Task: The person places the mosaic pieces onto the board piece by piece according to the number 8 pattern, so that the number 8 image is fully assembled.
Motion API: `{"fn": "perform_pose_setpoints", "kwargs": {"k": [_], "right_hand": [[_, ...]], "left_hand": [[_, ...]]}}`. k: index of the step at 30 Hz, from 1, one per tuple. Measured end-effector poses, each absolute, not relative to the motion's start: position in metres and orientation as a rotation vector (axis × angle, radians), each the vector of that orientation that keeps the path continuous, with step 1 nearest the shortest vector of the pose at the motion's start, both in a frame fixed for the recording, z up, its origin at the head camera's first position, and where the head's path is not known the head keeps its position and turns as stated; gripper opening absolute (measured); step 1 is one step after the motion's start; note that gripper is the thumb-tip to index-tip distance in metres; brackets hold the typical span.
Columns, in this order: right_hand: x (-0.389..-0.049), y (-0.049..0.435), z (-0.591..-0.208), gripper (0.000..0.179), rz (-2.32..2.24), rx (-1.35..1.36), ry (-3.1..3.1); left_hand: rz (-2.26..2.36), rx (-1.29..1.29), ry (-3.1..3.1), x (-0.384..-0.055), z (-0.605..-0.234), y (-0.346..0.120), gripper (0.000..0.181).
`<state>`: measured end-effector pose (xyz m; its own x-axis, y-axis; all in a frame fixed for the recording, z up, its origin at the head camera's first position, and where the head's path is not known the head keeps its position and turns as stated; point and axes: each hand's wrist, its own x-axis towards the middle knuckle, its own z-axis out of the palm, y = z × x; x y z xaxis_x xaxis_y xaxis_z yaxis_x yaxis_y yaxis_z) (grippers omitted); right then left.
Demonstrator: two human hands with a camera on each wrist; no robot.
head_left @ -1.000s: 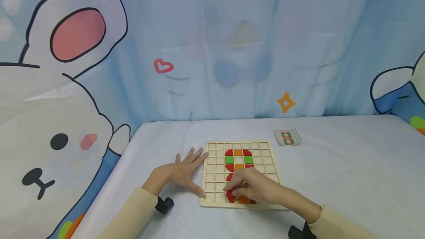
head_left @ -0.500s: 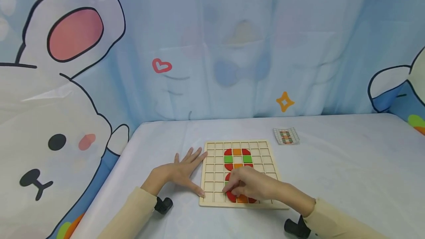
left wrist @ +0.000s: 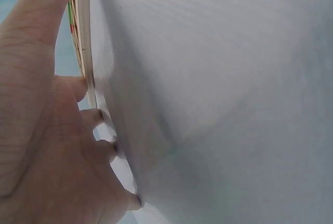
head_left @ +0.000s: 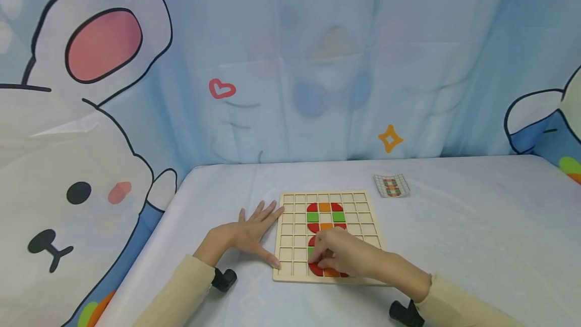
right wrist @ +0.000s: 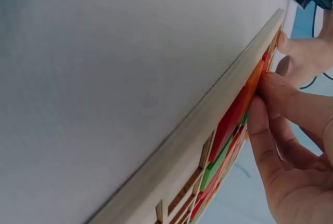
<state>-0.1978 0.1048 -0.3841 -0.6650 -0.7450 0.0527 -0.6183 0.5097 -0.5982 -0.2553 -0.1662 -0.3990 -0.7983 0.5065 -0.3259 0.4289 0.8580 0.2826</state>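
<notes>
wooden and pale, the grid board [head_left: 329, 238] lay flat on the surface [head_left: 454, 236], which had a light blue cloth over it. the board had many small square holes. red, orange and green tiles sat in some of them, making a tall shape down the middle.

the right hand [head_left: 345, 255] was over the near part of the board. its fingers [head_left: 317, 252] were curled down onto the tiles in the near rows, by a red tile [head_left: 315, 269] and an orange tile [head_left: 332, 272] at the near edge. in the right wrist view the fingertips [right wrist: 270, 86] pressed right against the coloured tiles, but it was too hard to see if the hand pinched one or only pushed on it, so the state of that grip could not be told.

the left hand [head_left: 247, 233] lay flat on the surface just left of the board, fingers spread and straight, its grip released and holding nothing. the thumb [head_left: 271, 262] touched the board's near left corner. in the left wrist view the fingers [left wrist: 96, 117] rested along the board's wooden edge.

a small pattern card [head_left: 392, 185] lay apart, past the far right corner of the board. behind it all hung a blue curtain [head_left: 317, 64] with a cartoon bear [head_left: 68, 155] on it.
</notes>
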Motion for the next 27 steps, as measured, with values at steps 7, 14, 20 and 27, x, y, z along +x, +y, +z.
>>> {"fn": "perform_pose_setpoints", "kwargs": {"k": [7,14,20,27], "right_hand": [[-0.194,0.105,-0.387,0.014,-0.918,-1.13,2.571],[-0.19,0.114,-0.388,0.015,-0.963,-1.061,2.631],[-0.188,0.148,-0.384,0.026,-0.983,-1.001,2.72],[-0.195,0.207,-0.381,0.049,-0.832,-0.889,3.113]], "left_hand": [[0.271,0.708,2.638,-0.257,-0.399,-0.166,0.128],[0.282,0.703,2.626,-0.258,-0.399,-0.169,0.129],[0.321,0.693,2.609,-0.255,-0.394,-0.178,0.123],[0.384,0.759,2.808,-0.251,-0.382,-0.186,0.087]]}}
